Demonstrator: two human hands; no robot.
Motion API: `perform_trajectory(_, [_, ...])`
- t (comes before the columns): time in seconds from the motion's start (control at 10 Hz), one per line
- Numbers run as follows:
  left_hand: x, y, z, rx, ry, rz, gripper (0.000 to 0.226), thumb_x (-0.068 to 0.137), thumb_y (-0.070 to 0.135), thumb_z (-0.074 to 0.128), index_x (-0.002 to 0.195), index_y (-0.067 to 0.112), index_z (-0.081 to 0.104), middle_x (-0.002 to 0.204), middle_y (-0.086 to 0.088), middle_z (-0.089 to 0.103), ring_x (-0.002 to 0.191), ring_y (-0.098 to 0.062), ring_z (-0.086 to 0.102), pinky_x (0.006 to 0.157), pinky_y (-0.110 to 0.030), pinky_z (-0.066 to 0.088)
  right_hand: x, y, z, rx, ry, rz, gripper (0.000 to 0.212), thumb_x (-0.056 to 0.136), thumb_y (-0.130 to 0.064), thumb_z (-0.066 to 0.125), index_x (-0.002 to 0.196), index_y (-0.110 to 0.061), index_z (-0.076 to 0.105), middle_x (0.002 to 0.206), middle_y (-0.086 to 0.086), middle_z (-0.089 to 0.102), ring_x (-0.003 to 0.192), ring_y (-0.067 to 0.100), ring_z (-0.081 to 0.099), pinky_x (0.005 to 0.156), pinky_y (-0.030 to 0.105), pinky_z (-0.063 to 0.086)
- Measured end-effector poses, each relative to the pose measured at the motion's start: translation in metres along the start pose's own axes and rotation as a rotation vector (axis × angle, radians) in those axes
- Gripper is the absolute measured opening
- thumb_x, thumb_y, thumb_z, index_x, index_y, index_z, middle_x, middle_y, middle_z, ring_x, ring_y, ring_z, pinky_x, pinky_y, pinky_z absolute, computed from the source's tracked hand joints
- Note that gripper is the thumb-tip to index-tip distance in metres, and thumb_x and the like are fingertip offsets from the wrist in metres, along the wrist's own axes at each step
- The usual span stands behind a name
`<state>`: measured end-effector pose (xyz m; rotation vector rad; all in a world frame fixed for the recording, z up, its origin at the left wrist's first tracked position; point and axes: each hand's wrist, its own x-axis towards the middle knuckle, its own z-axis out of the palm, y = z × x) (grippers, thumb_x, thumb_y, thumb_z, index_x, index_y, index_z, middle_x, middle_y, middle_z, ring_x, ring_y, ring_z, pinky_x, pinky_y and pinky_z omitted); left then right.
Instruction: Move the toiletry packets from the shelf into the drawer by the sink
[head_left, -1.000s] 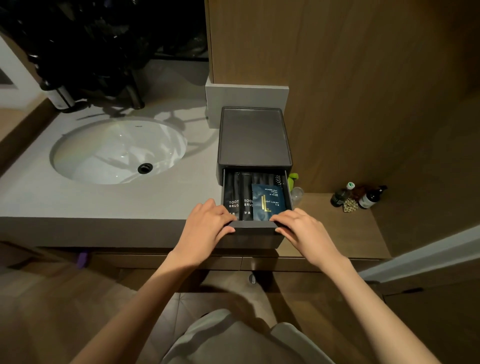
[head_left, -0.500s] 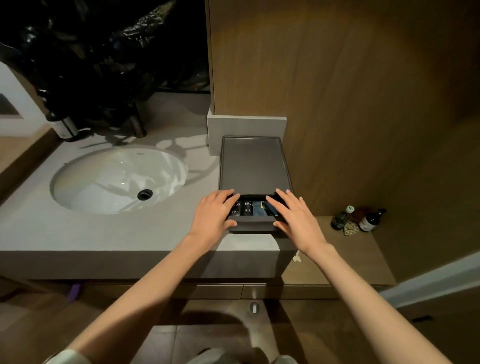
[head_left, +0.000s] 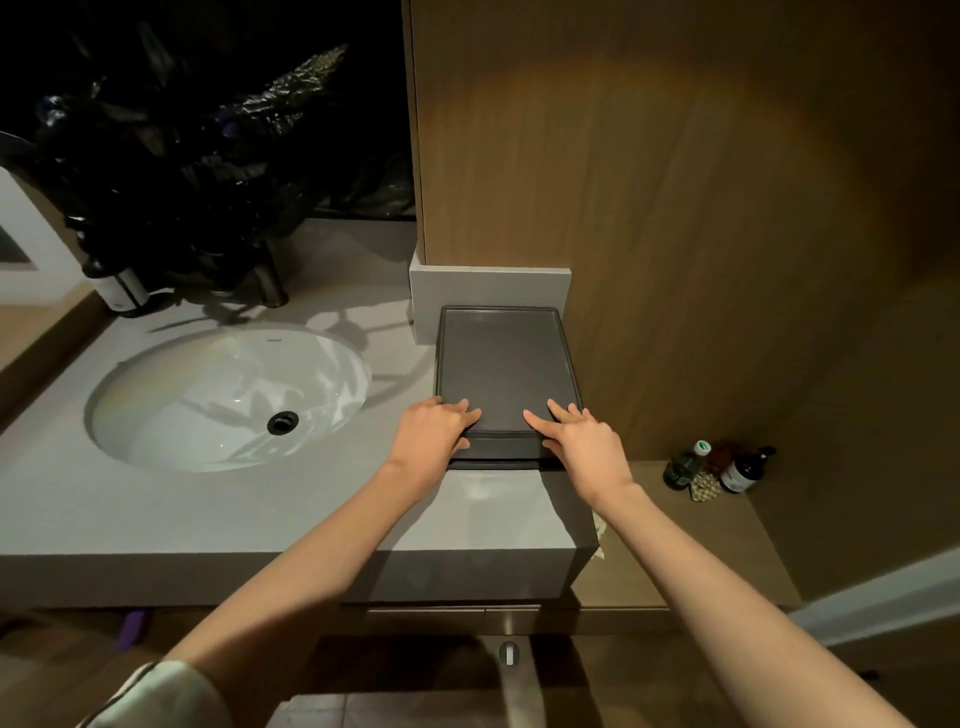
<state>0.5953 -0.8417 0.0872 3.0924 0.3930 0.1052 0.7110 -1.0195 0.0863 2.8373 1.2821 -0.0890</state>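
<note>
I see the sink (head_left: 228, 395) at left and small bottles (head_left: 737, 467) on the low shelf (head_left: 675, 545) at right. On the counter (head_left: 78, 499) between them sits the grey box (head_left: 501, 364), its drawer (head_left: 493, 449) closed and the packets hidden. My left hand (head_left: 431, 434) and right hand (head_left: 584, 444) rest on its front edge, fingers (head_left: 460, 410) straight, slightly apart, gripping nothing.

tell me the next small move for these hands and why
Probably lift both hands clear. The drawer front sits flush in the grey box, no packets show, and the left hand and right hand rest with straight fingers on the box's front edge, so nothing seems left to push.
</note>
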Motion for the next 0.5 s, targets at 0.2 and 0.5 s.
perform_trajectory(0.2, [-0.001,0.009,0.005,0.103,-0.019,-0.053,0.042,0.093,0.014,0.055,0.134,0.017,0.046,0.128,-0.001,0.059,0.113,-0.029,0.055,0.077,-0.036,0.051,-0.006,-0.002,0.003,0.009,0.029,0.005,0.069,0.099,-0.005,0.045,0.149,-0.042,0.015,0.160,0.000,0.018,0.146,0.029,0.019,0.108,0.037,0.038])
perform_trajectory(0.5, [-0.052,0.025,-0.026,-0.410,0.171,-0.194,0.054,0.097,0.022,0.048,0.147,0.027,0.030,0.156,0.000,0.026,0.141,-0.019,0.030,0.111,-0.035,0.032,-0.034,0.008,-0.028,0.225,-0.124,-0.150,0.060,0.099,-0.024,0.045,0.151,-0.033,0.016,0.161,-0.001,0.011,0.149,0.024,0.000,0.118,0.051,0.004])
